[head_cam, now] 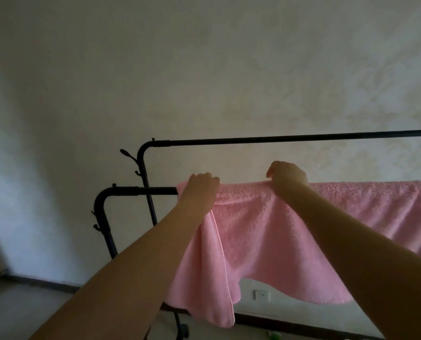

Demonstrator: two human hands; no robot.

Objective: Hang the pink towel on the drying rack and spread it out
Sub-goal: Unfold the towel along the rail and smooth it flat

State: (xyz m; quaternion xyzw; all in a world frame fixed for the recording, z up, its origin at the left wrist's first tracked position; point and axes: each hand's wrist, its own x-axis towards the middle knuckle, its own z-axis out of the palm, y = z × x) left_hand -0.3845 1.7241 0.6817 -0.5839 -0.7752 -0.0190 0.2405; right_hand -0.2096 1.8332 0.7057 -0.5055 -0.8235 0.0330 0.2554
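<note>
Pink towel (pixel 266 231), right end: cut off by the frame's right edge.
Towel, lower right: hidden behind the right forearm.
Near rail under the towel: covered from the left hand (pixel 200 190) rightward; bare only at its left end.
Far rail of the drying rack (pixel 278 138): runs out of frame at right.
Rack feet: mostly hidden behind the left forearm and the towel; one caster (pixel 184 331) partly visible, dim.
Left hand fingertips: curled over the towel's top edge, out of sight.
Right hand (pixel 286 179) fingertips: tucked under, grip on the cloth hard to make out.
Green object (pixel 275 336) at bottom edge: cut off, too small to identify.
Wall outlet (pixel 261 295): small, details unclear.
</note>
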